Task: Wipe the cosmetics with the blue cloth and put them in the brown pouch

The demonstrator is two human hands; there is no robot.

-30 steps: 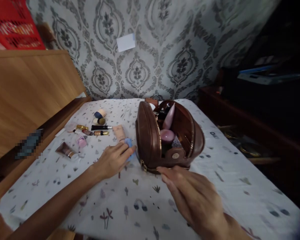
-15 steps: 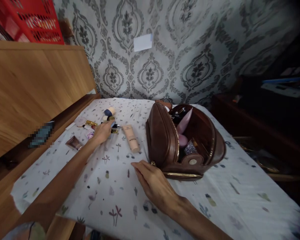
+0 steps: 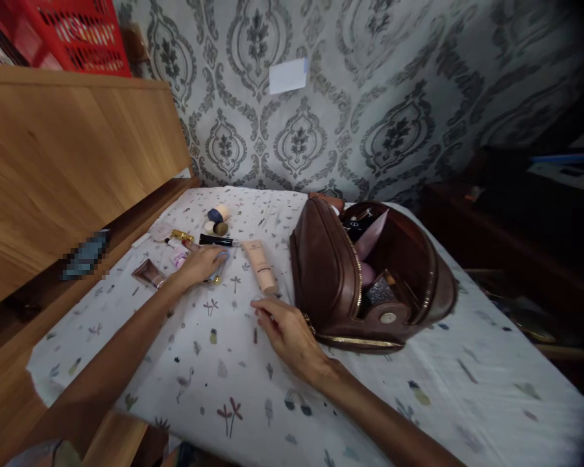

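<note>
My left hand (image 3: 202, 264) is closed over a light blue item (image 3: 222, 255) among small cosmetics on the cloth; the palm covers most of it, and a gold end shows below the fingers. Just above lies a black tube (image 3: 217, 240). A beige squeeze tube (image 3: 259, 266) rests between my two hands. My right hand (image 3: 288, 334) hovers or rests by the front left corner of a brown makeup bag (image 3: 321, 266), its fingers loosely bent and slightly apart, holding nothing visible. The bag gapes, with a pink pointed item (image 3: 372, 235) and a glittery box (image 3: 380, 290) inside.
Left of my left hand lie a brown tube (image 3: 148, 274), a gold cylinder (image 3: 182, 235) and a purple item (image 3: 179, 257). Small round pots (image 3: 217, 227) sit farther back. A wooden cabinet (image 3: 82, 130) bounds the left; a patterned wall (image 3: 299, 139) stands behind.
My left hand has moved slightly nearer, drawing the light blue item along and uncovering the black tube. My right hand's fingers have parted a little. The whole view has shifted slightly.
</note>
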